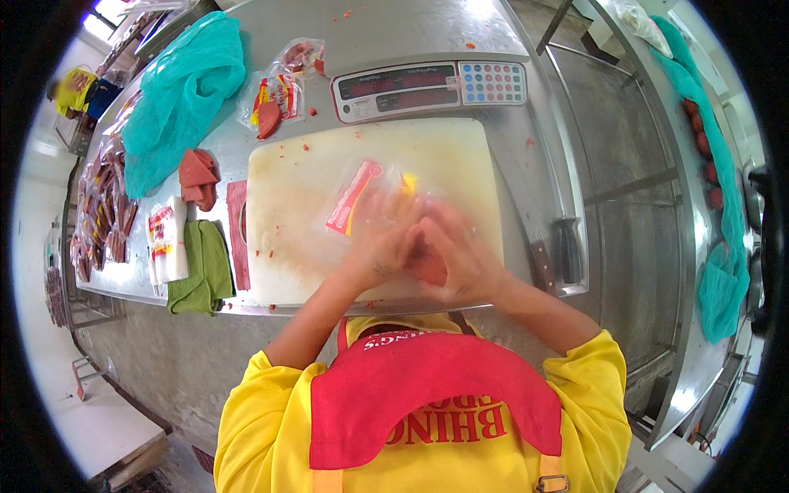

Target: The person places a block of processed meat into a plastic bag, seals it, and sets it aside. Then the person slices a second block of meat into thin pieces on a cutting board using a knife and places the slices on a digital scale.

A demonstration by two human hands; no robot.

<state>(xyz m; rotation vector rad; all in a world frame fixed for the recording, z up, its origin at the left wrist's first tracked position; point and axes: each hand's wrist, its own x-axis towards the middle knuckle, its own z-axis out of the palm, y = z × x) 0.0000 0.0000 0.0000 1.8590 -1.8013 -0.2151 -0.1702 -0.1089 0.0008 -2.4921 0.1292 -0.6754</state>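
Observation:
Over the white cutting board (300,172), my two hands come together near its front right part, both smeared by motion. My left hand (385,246) has its fingers closed on a clear plastic bag (355,199) with a red and yellow label. A reddish-brown piece of processed meat (429,264) shows between the palms. My right hand (462,256) curls round that meat from the right. The bag's mouth and most fingertips are too blurred to make out. Small red crumbs are scattered on the board.
Behind the board stands a digital scale (427,89). A wooden-handled knife (542,267) and a black-handled tool (567,246) lie right. Left are meat pieces (197,177), a green cloth (201,263), stacked bags (168,242), teal netting (185,90) and filled packs (107,197). A person (78,92) is far left.

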